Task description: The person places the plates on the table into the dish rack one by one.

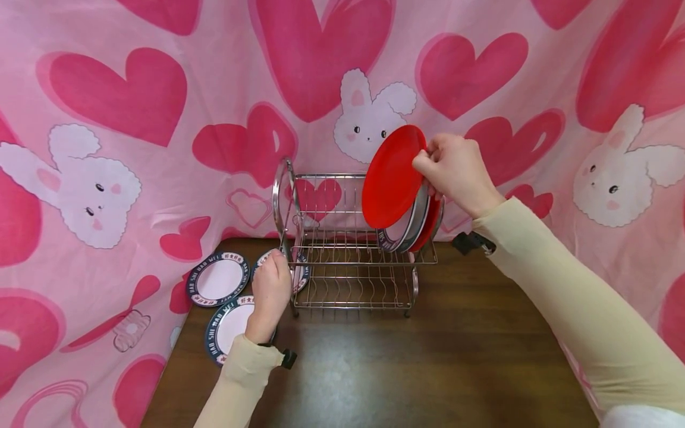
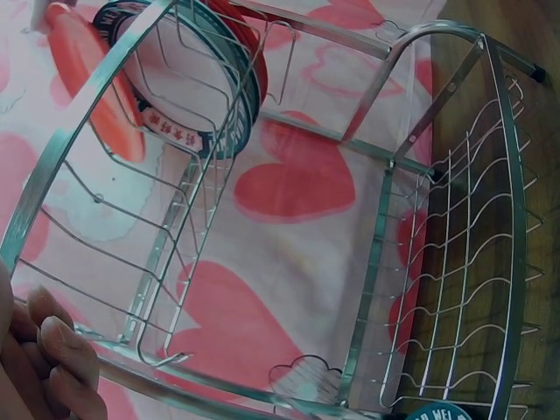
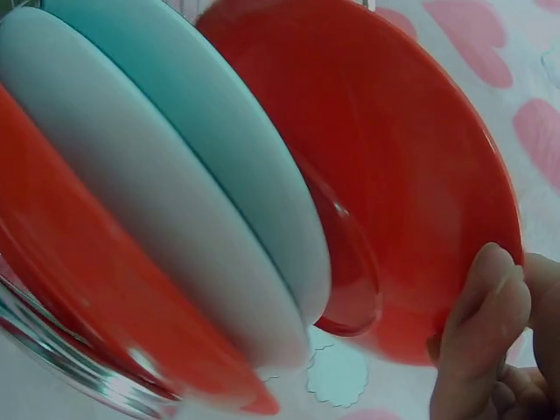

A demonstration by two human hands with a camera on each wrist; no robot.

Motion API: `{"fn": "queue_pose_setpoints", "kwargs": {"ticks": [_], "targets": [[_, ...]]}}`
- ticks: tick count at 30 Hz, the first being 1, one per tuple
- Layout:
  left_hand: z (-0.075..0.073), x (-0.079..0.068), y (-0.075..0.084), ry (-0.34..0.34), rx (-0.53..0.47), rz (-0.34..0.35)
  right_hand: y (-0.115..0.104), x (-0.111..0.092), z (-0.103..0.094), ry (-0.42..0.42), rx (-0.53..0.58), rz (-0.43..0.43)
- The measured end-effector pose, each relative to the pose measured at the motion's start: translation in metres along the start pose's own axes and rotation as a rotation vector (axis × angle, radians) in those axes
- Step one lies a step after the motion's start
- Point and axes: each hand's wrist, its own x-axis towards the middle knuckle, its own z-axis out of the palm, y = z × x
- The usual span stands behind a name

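My right hand [image 1: 457, 172] pinches the edge of a red plate [image 1: 392, 178], thumb on one face and fingers behind. The plate is tilted over the right part of a two-tier metal dish rack [image 1: 342, 263]. Just behind it, white plates with dark lettered rims [image 1: 397, 233] and another red plate [image 1: 430, 229] stand on edge in the upper tier. Pale plate backs [image 3: 175, 201] lie close to the held plate in the right wrist view. At the rack's left end, my left hand [image 1: 272, 291] holds the upper frame, its fingers [image 2: 66, 346] curled at the corner.
Several white plates with dark blue lettered rims lie flat on the brown table [image 1: 428, 368] left of the rack, including one plate [image 1: 219, 279] at the back and one [image 1: 230, 330] partly under my left arm. A pink heart-and-rabbit cloth [image 1: 225, 77] hangs close behind the rack.
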Motion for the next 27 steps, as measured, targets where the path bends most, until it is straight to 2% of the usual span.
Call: {"fn": "queue_pose_setpoints", "kwargs": {"ticks": [12,17,21,27], "targets": [[0.0,-0.001,0.001,0.001,-0.001,0.011,-0.018,0.01,0.02,-0.105,-0.239,-0.026],[-0.001,-0.002,0.002,0.0,-0.003,0.004,-0.02,0.015,0.03,-0.138,-0.288,-0.056],[-0.001,-0.003,0.002,-0.01,-0.01,0.003,-0.021,0.017,0.036,-0.122,-0.327,-0.08],[-0.001,-0.002,0.002,-0.008,-0.015,0.009,-0.021,0.017,0.042,-0.13,-0.345,-0.052]]}}
